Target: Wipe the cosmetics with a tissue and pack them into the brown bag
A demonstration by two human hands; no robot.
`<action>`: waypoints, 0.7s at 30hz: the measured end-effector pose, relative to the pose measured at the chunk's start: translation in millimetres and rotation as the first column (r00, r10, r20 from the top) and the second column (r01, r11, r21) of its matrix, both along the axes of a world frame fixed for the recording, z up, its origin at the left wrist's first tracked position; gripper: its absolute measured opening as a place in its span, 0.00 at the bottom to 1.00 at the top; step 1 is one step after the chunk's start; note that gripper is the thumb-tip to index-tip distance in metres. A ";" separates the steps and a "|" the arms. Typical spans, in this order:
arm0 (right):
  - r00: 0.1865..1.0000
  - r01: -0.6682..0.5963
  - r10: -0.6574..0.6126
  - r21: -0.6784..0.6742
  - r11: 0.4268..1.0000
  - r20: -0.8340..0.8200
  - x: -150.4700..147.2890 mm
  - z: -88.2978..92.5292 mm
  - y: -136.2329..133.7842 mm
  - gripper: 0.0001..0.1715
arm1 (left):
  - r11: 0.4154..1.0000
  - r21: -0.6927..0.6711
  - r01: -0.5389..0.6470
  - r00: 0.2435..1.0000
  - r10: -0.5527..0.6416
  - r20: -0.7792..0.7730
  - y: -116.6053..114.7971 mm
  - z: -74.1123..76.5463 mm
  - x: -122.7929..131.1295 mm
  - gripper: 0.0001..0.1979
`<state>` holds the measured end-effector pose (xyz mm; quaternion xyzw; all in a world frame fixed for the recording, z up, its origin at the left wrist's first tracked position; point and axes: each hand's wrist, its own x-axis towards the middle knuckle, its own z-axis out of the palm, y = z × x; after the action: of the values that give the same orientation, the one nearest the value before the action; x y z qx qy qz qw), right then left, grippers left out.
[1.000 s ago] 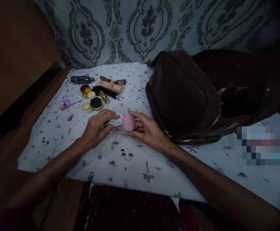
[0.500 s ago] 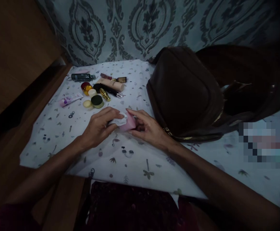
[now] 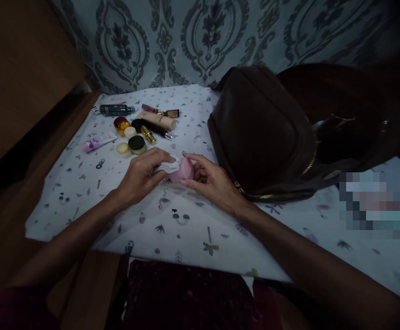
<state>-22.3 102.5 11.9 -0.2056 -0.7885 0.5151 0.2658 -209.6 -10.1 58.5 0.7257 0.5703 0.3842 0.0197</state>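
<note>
Near the middle of the view, my left hand (image 3: 143, 176) pinches a crumpled white cloth (image 3: 168, 166) against a small pink item (image 3: 182, 170). My right hand (image 3: 211, 181) grips the pink item from the right, thumb below and fingers above. Both hands are just over a white printed sheet (image 3: 117, 233). Beyond my left hand lie a round dark-lidded jar (image 3: 137, 144), a pale yellow jar (image 3: 124, 149), a gold tube (image 3: 148, 134) and a beige tube (image 3: 158, 120).
A large brown leather bag (image 3: 261, 133) stands on the right. Farther left lie a green bottle (image 3: 116, 109), an amber-and-red jar (image 3: 121, 125) and a purple-white tube (image 3: 98, 142). Behind hangs a patterned curtain (image 3: 165, 41); wooden furniture (image 3: 28, 59) is at left.
The pink item has turned slightly in my right hand and shows more of its rounded surface. The white cloth has shifted a little to the left. The whole view has moved slightly.
</note>
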 end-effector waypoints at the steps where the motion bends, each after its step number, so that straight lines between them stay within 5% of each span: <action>1: 1.000 0.003 -0.003 -0.008 1.000 -0.007 -0.2 -0.3 -0.4 0.37 | 1.000 -0.002 -0.002 1.000 0.002 -0.003 0.1 0.2 0.6 0.09; 8: 0.996 -0.055 0.052 -0.037 0.998 -0.073 -0.4 -5.1 0.3 0.39 | 1.000 -0.009 -0.015 1.000 0.015 0.000 2.8 -0.6 -2.5 0.08; 17: 0.995 0.040 -0.040 -0.001 0.999 0.090 1.2 8.4 -3.6 0.34 | 1.000 -0.014 -0.010 0.999 0.010 -0.040 -0.7 4.3 3.5 0.11; 21: 0.997 0.057 -0.059 0.047 0.997 0.043 0.5 6.1 -2.8 0.32 | 1.000 -0.013 -0.008 1.000 0.008 -0.029 2.6 2.8 2.9 0.11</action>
<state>-21.7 99.6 18.0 -0.2334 -0.7996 0.4842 0.2677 -206.7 -7.5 61.3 0.7289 0.5760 0.3698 0.0147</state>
